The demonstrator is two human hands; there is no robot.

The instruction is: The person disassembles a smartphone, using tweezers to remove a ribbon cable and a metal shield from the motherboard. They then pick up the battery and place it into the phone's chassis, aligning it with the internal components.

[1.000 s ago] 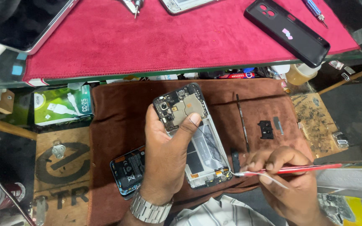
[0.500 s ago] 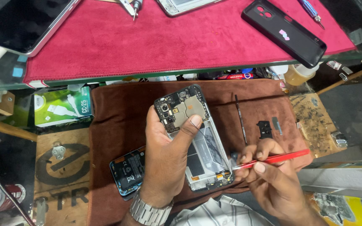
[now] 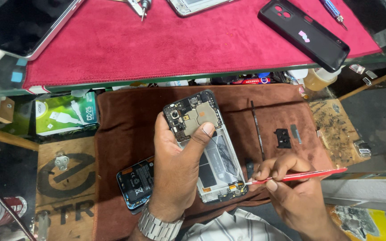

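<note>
My left hand grips the opened phone, thumb pressing its board to steady it, while my right hand pinches the red tool, its tip touching the phone's 5 o'clock corner

A person's left hand grips an opened phone with its back cover off, thumb pressed on the circuit board, above a brown cloth. The right hand holds a red-handled tool, its tip touching the phone's lower edge. A black battery lies just beside the left wrist. A black phone case rests on the red mat above.
</note>
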